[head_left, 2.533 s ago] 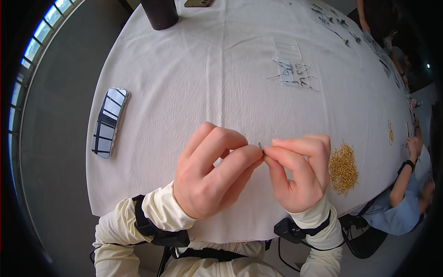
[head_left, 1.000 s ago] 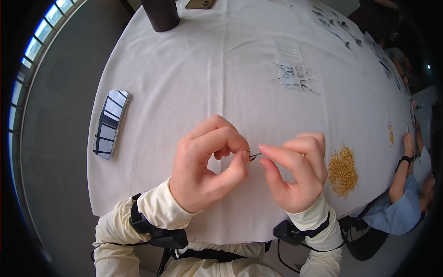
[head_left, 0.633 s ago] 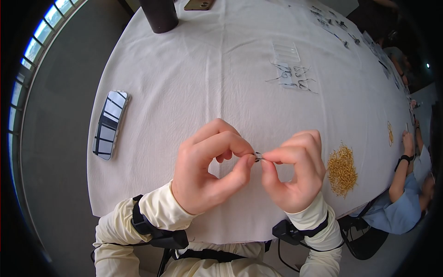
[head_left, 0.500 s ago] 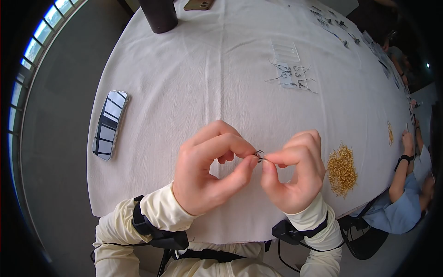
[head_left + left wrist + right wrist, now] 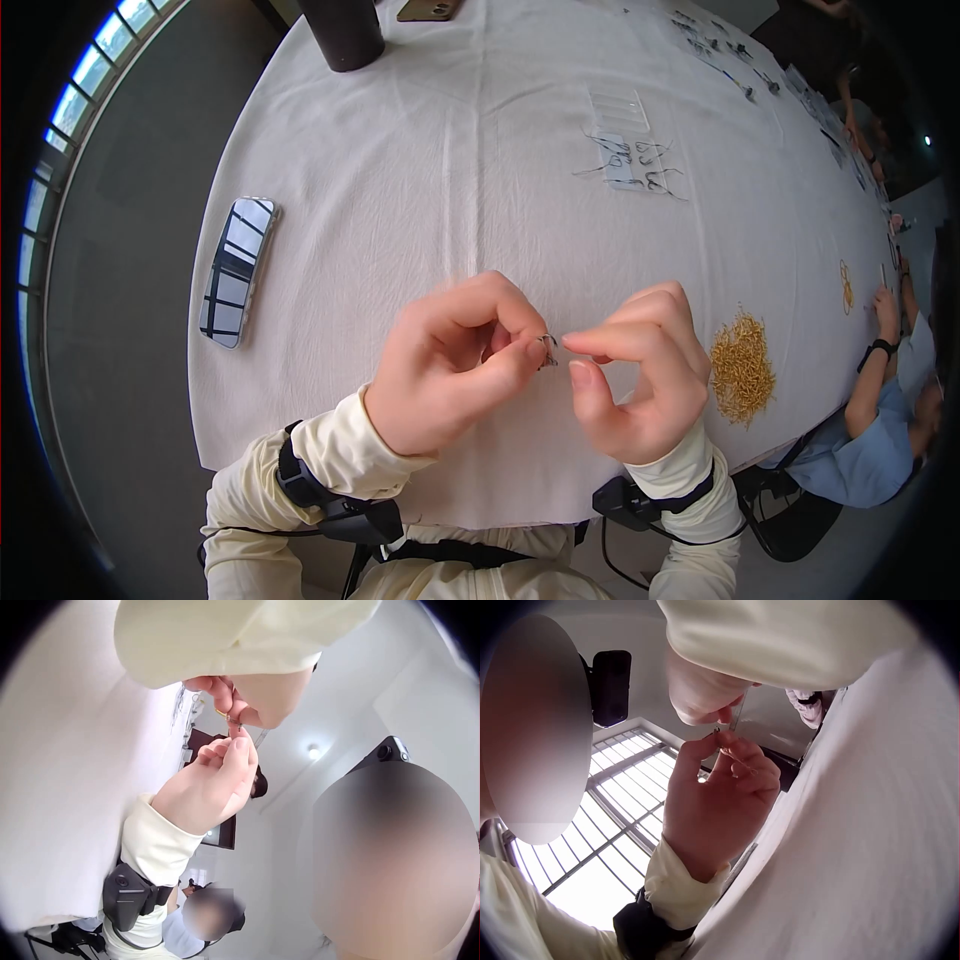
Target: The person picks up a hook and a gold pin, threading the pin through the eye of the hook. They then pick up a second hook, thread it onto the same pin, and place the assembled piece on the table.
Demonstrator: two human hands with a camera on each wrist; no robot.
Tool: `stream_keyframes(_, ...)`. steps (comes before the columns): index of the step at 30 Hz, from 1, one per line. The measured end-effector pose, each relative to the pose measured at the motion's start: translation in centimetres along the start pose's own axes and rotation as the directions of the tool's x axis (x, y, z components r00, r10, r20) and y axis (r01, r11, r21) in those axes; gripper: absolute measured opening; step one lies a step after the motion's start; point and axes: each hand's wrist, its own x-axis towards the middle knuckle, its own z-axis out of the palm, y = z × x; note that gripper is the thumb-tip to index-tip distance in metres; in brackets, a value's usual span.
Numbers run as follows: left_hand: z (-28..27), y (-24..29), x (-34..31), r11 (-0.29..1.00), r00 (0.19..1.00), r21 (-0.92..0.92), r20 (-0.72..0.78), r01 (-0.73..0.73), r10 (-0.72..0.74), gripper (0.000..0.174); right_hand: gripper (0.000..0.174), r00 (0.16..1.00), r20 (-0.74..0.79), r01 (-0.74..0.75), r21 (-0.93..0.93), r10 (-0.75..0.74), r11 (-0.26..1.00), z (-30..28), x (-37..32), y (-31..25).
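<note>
My left hand (image 5: 455,365) pinches a small dark fish hook (image 5: 549,352) between thumb and index finger, its curved points sticking out toward the right. In the right wrist view a thin strand (image 5: 739,759) trails from the left fingertips across the curled fingers. A bit of gold (image 5: 221,713) shows at the left fingertips in the left wrist view. My right hand (image 5: 645,375) is just right of the hook, thumb and index finger bent and apart, with nothing visible between them.
A pile of small gold pieces (image 5: 742,368) lies right of my hands. Farther off are a clear compartment box (image 5: 620,112) and several hooks with thin strands (image 5: 622,160). A phone (image 5: 238,272) lies left; a dark cup (image 5: 343,35) stands behind. Another person (image 5: 875,430) sits at right.
Both hands were close together, each pinching at the hook. The right thumb and index finger have now parted from it, and the left hand has drawn slightly left with the hook.
</note>
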Motion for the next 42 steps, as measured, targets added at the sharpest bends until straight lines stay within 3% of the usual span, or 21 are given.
stream_keyframes(1, 0.0, 0.4, 0.0, 0.977, 0.986, -0.146, 0.084, 0.155, -0.144, 0.004, 0.026, 1.0, 0.001, 0.0, 0.0, 0.0, 1.0, 0.1, 0.1, 0.0)
stream_keyframes(2, -0.1, 0.6, 0.0, 0.91, 0.945, -0.273, 0.186, 0.314, -0.27, 0.005, 0.025, 0.997, 0.035, -0.072, 0.124, 0.068, 0.99, 0.2, 0.3, 0.1)
stream_keyframes(3, -0.2, 0.5, -0.1, 0.909, 0.945, -0.274, 0.186, 0.314, -0.27, 0.005, 0.024, 0.988, 0.078, -0.147, 0.243, 0.132, 0.959, 0.2, 0.5, 0.2)
stream_keyframes(4, -0.3, 0.2, -0.1, 0.863, 0.918, -0.334, 0.25, 0.379, -0.306, 0.006, 0.024, 0.988, 0.079, -0.148, 0.242, 0.132, 0.959, 0.3, 0.5, 0.4)
stream_keyframes(5, -0.4, 0.1, -0.1, 0.809, 0.887, -0.387, 0.317, 0.443, -0.335, 0.008, 0.023, 0.978, 0.138, -0.197, 0.387, 0.155, 0.901, 0.4, 0.4, 0.8)
stream_keyframes(6, -0.5, 0.0, -0.1, 0.809, 0.888, -0.388, 0.317, 0.442, -0.333, 0.008, 0.022, 0.966, 0.2, -0.248, 0.519, 0.166, 0.818, 0.4, 0.3, 1.1)
stream_keyframes(7, -0.7, 0.0, -0.1, 0.787, 0.874, -0.405, 0.35, 0.465, -0.336, 0.009, 0.022, 0.966, 0.201, -0.247, 0.519, 0.164, 0.818, 0.5, 0.3, 1.3)
stream_keyframes(9, -0.8, 0.1, -0.1, 0.765, 0.861, -0.422, 0.382, 0.487, -0.337, 0.01, 0.021, 0.946, 0.282, -0.313, 0.679, 0.158, 0.664, 0.5, 0.2, 1.6)
stream_keyframes(12, -0.8, 0.2, -0.1, 0.738, 0.832, -0.419, 0.429, 0.529, -0.352, 0.011, 0.02, 0.942, 0.309, -0.324, 0.734, 0.132, 0.596, 0.7, 0.0, 2.0)
stream_keyframes(18, -0.9, 0.2, 0.0, 0.694, 0.81, -0.45, 0.466, 0.563, -0.355, 0.011, 0.012, 0.94, 0.316, -0.323, 0.698, 0.13, 0.64, 0.6, -0.1, 2.1)
stream_keyframes(21, -0.9, 0.5, 0.1, 0.724, 0.818, -0.427, 0.467, 0.542, -0.336, 0.012, 0.009, 0.94, 0.301, -0.324, 0.643, 0.16, 0.694, 0.3, 0.2, 1.8)
stream_keyframes(23, -0.4, 1.7, 0.2, 0.808, 0.859, -0.324, 0.332, 0.492, -0.389, 0.013, 0.009, 0.939, 0.292, -0.326, 0.594, 0.18, 0.736, -0.1, 0.2, 1.7)
stream_keyframes(24, -0.1, 1.8, 0.2, 0.808, 0.859, -0.324, 0.333, 0.492, -0.389, 0.013, 0.008, 0.938, 0.283, -0.328, 0.543, 0.199, 0.773, -0.3, 0.3, 1.7)
stream_keyframes(26, 0.3, 1.9, 0.0, 0.93, 0.937, -0.198, 0.226, 0.311, -0.265, 0.015, 0.008, 0.932, 0.279, -0.351, 0.539, 0.23, 0.766, -0.6, 0.3, 1.7)
stream_keyframes(29, 0.4, 2.0, -0.3, 0.967, 0.958, -0.037, 0.146, 0.253, -0.246, 0.014, 0.007, 0.914, 0.288, -0.401, 0.539, 0.286, 0.741, -0.7, 0.4, 1.4)
stream_keyframes(31, 0.5, 2.0, -0.4, 0.969, 0.966, 0.046, 0.087, 0.241, -0.245, 0.012, 0.007, 0.903, 0.3, -0.428, 0.542, 0.309, 0.723, -0.6, 0.3, 1.2)
stream_keyframes(33, 0.6, 2.0, -0.4, 0.955, 0.994, 0.277, -0.007, 0.103, -0.105, 0.008, 0.006, 0.872, 0.331, -0.49, 0.568, 0.361, 0.661, -0.4, 0.3, 1.0)
stream_keyframes(34, 0.6, 1.9, -0.4, 0.955, 0.994, 0.277, -0.008, 0.103, -0.105, 0.008, 0.006, 0.872, 0.331, -0.49, 0.568, 0.361, 0.661, -0.3, 0.3, 0.9)
stream_keyframes(36, 0.6, 1.7, -0.3, 0.876, 0.995, 0.475, 0.0, -0.085, 0.096, 0.005, 0.006, 0.84, 0.377, -0.542, 0.567, 0.39, 0.62, -0.2, 0.3, 0.7)
stream_keyframes(42, 0.8, 1.3, -0.2, 0.782, 0.966, 0.583, 0.016, -0.219, 0.259, 0.005, 0.007, 0.761, 0.426, -0.647, 0.551, 0.488, 0.527, -0.3, 0.4, 0.2)
